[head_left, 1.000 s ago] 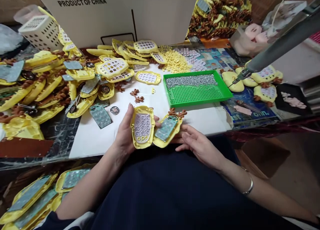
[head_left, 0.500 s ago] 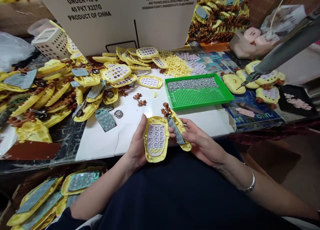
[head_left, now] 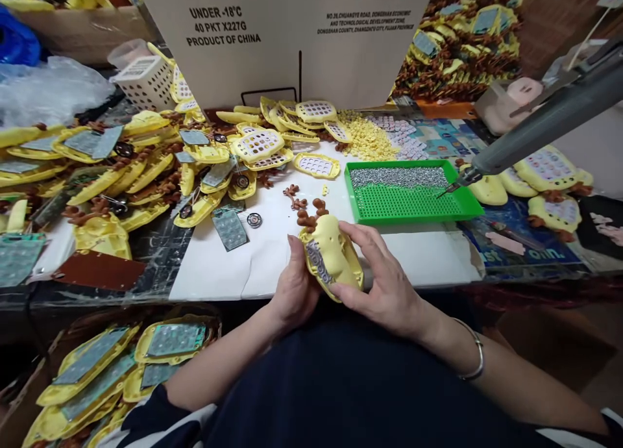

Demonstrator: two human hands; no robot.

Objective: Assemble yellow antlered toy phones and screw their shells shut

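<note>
Centre of frame: right hand (head_left: 389,295) grasping a rounded yellow plastic back shell with brown antlers (head_left: 331,240), set askew over a yellow plastic front shell with a grey keypad (head_left: 317,263), which the left hand (head_left: 296,292) cradles from below left. Right of centre, on the tabletop (head_left: 418,256), a green rectangular plastic tray (head_left: 403,206) of small silver metal screws (head_left: 399,176).

The back shell (head_left: 332,243) lies over the front shell (head_left: 318,268) between the left hand (head_left: 298,286) and the right hand (head_left: 389,295), before the worktop (head_left: 159,261). Beyond, on a sheet (head_left: 413,260), a circuit board (head_left: 230,232) lies left, a speaker (head_left: 254,220) just right of it. Farther right stands a tray (head_left: 418,220) with screws (head_left: 402,176) in it, a screwdriver (head_left: 530,124) slanting in from its right. Heaped casings (head_left: 139,175) lie far left, and a carton panel (head_left: 292,62) stands behind.
</note>
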